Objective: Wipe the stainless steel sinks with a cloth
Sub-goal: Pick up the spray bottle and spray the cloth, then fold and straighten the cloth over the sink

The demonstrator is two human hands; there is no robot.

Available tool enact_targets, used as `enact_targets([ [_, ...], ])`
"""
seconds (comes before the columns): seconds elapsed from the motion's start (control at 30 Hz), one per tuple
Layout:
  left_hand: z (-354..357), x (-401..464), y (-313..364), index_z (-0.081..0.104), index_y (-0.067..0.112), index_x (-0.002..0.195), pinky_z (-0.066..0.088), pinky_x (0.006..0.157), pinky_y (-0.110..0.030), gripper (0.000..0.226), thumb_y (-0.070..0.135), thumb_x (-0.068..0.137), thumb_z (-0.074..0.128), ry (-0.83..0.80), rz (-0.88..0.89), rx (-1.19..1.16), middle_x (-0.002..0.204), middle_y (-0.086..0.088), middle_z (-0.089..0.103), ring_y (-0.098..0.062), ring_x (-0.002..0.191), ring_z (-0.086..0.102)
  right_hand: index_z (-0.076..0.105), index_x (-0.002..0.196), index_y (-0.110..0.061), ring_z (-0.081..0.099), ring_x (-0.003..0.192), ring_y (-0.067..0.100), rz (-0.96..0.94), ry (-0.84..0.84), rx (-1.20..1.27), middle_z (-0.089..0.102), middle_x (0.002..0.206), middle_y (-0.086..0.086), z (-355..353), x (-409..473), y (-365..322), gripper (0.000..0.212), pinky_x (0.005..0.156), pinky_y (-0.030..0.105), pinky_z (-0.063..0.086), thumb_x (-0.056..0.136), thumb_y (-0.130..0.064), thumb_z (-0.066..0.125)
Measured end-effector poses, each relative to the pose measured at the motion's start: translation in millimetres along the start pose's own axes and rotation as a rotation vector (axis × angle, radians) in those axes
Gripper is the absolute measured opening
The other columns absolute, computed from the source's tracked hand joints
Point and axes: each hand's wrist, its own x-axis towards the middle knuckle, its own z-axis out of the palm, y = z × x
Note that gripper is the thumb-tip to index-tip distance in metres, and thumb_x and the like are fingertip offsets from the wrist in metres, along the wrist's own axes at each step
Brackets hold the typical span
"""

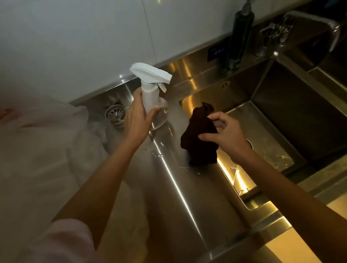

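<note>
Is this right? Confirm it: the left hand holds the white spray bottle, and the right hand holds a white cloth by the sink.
Wrong on one point: the cloth in the right hand is dark, not white, as the head view shows. The left hand does hold the white spray bottle beside the sink.

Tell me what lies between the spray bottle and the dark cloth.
In the head view, only bare steel counter lies between the spray bottle, held in the left hand, and the dark cloth gripped by the right hand.

You see the cloth (198, 134), dark brown and bunched, hanging upright at frame centre over the sink's left rim; the stainless steel sink (306, 104), deep and rectangular, fills the right of the frame, its base wet and glinting.
</note>
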Motion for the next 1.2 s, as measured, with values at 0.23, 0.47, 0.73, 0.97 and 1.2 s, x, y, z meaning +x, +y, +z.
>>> enact_targets([
  [0.23, 9, 35, -22, 0.026, 0.028, 0.133, 0.044, 0.075, -0.035, 0.065, 0.059, 0.085, 0.058, -0.062, 0.036, 0.006, 0.125, -0.006, 0.058, -0.023, 0.097, 0.058, 0.056, 0.091, -0.042, 0.054, 0.116, 0.013, 0.042, 0.060, -0.026, 0.058, 0.116, -0.010, 5, 7, -6, 0.047, 0.092, 0.043, 0.054, 0.070, -0.008, 0.081],
  [0.47, 6, 43, -34, 0.024, 0.020, 0.137, 0.052, 0.082, -0.047, 0.069, 0.048, 0.086, 0.061, -0.092, 0.037, 0.002, 0.132, -0.011, 0.052, -0.034, 0.109, 0.057, 0.057, 0.094, -0.036, 0.058, 0.115, 0.017, 0.051, 0.061, -0.036, 0.063, 0.119, 0.000, 12, 7, -13, 0.044, 0.093, 0.049, 0.053, 0.069, -0.009, 0.082],
  [0.73, -3, 39, -25, 0.024, 0.016, 0.145, 0.044, 0.092, -0.039, 0.077, 0.041, 0.085, 0.066, -0.090, 0.031, -0.029, 0.141, -0.006, 0.044, -0.026, 0.123, 0.048, 0.058, 0.093, -0.037, 0.060, 0.112, 0.016, 0.030, 0.038, -0.047, 0.065, 0.116, -0.001, 21, -8, -21, 0.043, 0.092, 0.050, 0.053, 0.069, -0.010, 0.082],
  [0.97, -16, 14, -15, 0.016, 0.010, 0.151, 0.036, 0.110, -0.048, 0.091, 0.029, 0.082, 0.073, -0.127, 0.002, 0.059, 0.150, -0.014, 0.032, -0.027, 0.136, 0.035, 0.061, 0.099, -0.029, 0.059, 0.113, 0.014, 0.024, 0.050, -0.024, 0.064, 0.115, -0.003, 19, -30, -19, 0.042, 0.091, 0.049, 0.054, 0.068, -0.009, 0.082],
  [1.2, -31, -43, 19, 0.017, 0.006, 0.151, 0.023, 0.118, -0.046, 0.080, 0.027, 0.090, 0.064, -0.035, 0.080, 0.286, 0.158, -0.015, 0.016, -0.029, 0.145, 0.018, 0.060, 0.093, -0.035, 0.060, 0.112, 0.015, -0.002, 0.041, -0.008, 0.065, 0.116, -0.001, 3, -57, -13, 0.044, 0.091, 0.047, 0.055, 0.067, -0.007, 0.083],
])
